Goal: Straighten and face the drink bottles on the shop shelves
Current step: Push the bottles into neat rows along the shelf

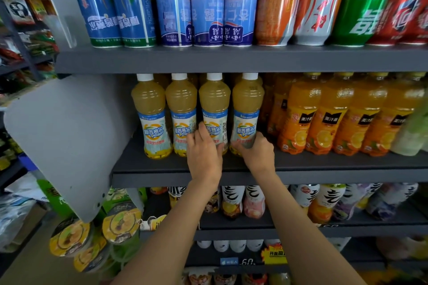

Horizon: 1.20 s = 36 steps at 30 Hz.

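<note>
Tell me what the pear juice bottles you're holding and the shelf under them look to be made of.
Pear juice bottles: clear glossy plastic, it seems, as the yellow drink shows through and highlights sit on the shoulders, with printed wrap labels and white caps. The left hand and right hand each grip one low down. Shelf: probably painted metal, dark grey, matte, with a thin folded front edge.

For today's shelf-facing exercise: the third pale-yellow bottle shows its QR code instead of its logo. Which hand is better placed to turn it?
Left. The left hand already grips that third bottle; the right hand holds the fourth bottle.
</note>
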Motion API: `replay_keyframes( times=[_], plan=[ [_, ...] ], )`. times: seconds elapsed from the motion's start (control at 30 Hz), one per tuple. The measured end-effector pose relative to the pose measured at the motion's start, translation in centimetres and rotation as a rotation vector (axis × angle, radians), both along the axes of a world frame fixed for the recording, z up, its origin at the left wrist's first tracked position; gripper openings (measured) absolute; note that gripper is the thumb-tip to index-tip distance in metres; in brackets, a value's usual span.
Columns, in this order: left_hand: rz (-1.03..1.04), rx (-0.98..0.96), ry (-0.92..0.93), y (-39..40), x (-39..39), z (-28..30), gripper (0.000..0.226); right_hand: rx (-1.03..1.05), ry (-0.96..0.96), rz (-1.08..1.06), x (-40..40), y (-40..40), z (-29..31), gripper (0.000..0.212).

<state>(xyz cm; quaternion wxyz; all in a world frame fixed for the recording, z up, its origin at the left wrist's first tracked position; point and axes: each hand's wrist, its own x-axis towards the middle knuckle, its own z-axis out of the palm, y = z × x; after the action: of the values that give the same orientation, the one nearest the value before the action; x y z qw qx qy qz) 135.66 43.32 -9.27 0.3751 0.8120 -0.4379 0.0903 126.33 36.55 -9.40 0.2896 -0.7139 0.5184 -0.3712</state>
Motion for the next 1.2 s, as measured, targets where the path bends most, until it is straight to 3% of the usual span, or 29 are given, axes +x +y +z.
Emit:
replay_keyframes(
  times=[0.2, 0.37, 0.6, 0.87, 1.03, 1.2],
  plan=[
    [-0.036, 0.005, 0.038, -0.2, -0.3, 0.3, 0.072, 0.011, 0.019, 0.026, -0.6, -1.1, 0.0, 0.056],
    [-0.048, 0.017, 0.043, -0.2, -0.3, 0.1, 0.073, 0.128, -0.017, 0.169, -1.3, -2.2, 0.4, 0.086],
    [-0.049, 0.034, 0.033, -0.4, -0.2, 0.2, 0.073, 0.162, 0.005, 0.239, -1.3, -2.8, 1.0, 0.071],
    [-0.046, 0.025, 0.012, 0.0, -0.2, 0.1, 0.073, 0.162, 0.02, 0.183, -1.1, -2.6, 0.7, 0.072],
    [-0.094, -0.058, -0.038, 1.8, -0.8, -1.7, 0.051, -0.076, 0.129, 0.013, -1.1, -1.0, 0.2, 0.069],
    [-0.18, -0.189, -0.099, 1.9, -1.8, -1.3, 0.037, -0.145, 0.145, 0.059, -2.5, 0.2, 1.6, 0.059]
  ],
)
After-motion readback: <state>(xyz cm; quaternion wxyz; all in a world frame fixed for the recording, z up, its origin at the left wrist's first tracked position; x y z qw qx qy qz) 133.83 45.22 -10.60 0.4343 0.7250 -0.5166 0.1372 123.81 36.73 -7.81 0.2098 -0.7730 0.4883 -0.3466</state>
